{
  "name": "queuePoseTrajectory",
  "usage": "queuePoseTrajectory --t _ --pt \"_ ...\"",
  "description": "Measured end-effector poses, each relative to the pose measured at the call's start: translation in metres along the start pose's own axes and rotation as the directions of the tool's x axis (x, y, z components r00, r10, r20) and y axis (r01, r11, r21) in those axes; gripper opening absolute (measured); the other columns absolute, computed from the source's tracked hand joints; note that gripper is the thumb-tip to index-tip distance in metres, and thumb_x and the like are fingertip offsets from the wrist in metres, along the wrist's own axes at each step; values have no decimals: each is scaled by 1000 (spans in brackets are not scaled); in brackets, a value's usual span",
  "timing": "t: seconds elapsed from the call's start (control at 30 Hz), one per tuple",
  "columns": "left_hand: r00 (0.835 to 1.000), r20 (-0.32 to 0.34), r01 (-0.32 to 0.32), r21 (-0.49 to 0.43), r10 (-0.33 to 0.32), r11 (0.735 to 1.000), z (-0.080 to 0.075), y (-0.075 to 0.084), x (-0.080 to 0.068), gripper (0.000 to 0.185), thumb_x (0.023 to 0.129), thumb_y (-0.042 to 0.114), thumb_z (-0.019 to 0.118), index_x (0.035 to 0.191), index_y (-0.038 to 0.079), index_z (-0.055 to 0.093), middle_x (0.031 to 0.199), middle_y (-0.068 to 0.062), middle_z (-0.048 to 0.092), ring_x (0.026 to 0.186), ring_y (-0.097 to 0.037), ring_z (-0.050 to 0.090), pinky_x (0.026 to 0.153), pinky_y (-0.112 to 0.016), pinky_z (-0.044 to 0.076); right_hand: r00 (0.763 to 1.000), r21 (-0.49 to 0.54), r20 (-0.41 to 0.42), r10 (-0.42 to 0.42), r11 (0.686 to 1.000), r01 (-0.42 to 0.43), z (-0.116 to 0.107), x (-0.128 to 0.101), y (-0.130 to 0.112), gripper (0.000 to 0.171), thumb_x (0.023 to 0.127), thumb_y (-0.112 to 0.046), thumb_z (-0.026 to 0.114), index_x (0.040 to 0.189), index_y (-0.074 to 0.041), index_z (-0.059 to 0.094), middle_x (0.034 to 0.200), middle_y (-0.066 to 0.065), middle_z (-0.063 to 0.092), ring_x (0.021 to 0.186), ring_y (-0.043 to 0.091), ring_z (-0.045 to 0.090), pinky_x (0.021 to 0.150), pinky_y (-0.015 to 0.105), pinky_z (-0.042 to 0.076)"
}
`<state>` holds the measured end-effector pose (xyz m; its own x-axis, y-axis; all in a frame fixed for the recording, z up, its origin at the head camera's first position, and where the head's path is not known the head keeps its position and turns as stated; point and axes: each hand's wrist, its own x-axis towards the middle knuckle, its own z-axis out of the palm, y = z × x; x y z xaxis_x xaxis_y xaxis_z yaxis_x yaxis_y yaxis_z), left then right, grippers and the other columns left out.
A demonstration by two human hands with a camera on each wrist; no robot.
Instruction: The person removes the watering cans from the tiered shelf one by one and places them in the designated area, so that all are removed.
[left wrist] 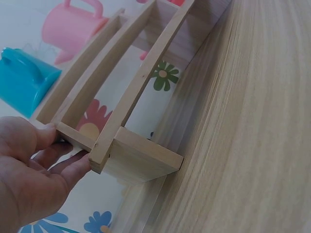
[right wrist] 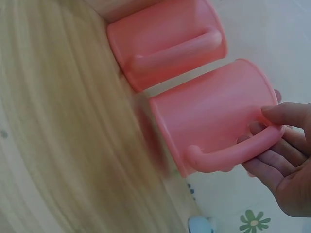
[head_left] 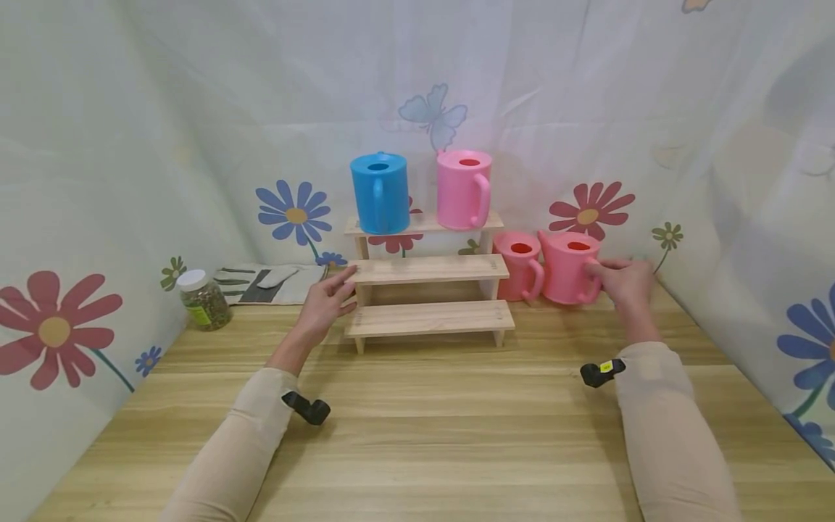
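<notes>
My right hand (head_left: 629, 283) grips the handle of a pink watering can (head_left: 566, 272), fingers through the handle and thumb near the rim. Its spout points left, and its base is close over the table in the right wrist view. A second pink watering can (head_left: 518, 268) stands just left of it, beside a three-step wooden shelf (head_left: 427, 270). My left hand (head_left: 322, 301) touches the left end of the shelf with relaxed fingers, by the middle and lower steps. On the top step stand a blue watering can (head_left: 381, 196) and a pink one (head_left: 462, 190).
Left of the shelf, a clear jar (head_left: 207, 304) with a white lid stands on the wooden table (head_left: 417, 435). Grey and white work gloves (head_left: 270, 283) lie beside it at the back. A flower-patterned curtain (head_left: 313, 109) hangs around the back and sides.
</notes>
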<state>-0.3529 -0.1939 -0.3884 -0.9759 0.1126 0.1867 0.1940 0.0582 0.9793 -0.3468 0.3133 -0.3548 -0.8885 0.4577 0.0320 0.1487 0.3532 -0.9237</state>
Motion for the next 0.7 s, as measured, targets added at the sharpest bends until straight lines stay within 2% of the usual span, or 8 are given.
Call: queuePoseTrajectory --t 0.17,0.3,0.7 --pt "1000 -4 1 0 -1 1000 0 0 0 41 95 15 47 136 15 44 141 -5 34 120 -28 41 89 -41 45 1000 69 -23 -2 998 4 9 2 7 63 72 -45 72 119 -5 60 111 14 59 94 21 58 86 32 47" --pt "1000 1 -1 3 1 1000 0 0 0 42 95 16 47 136 15 43 141 -6 33 121 -28 41 89 -41 45 999 75 -41 -13 997 16 15 3 9 61 72 -44 73 118 -6 61 110 14 60 94 21 59 86 32 47" --pt "1000 -1 3 -1 -3 1000 0 1 -1 41 96 14 45 136 14 43 142 -6 32 121 -28 40 89 -41 45 996 -38 -19 -87 996 86 20 2 11 51 79 -42 67 117 -8 62 110 12 61 90 21 54 80 30 48"
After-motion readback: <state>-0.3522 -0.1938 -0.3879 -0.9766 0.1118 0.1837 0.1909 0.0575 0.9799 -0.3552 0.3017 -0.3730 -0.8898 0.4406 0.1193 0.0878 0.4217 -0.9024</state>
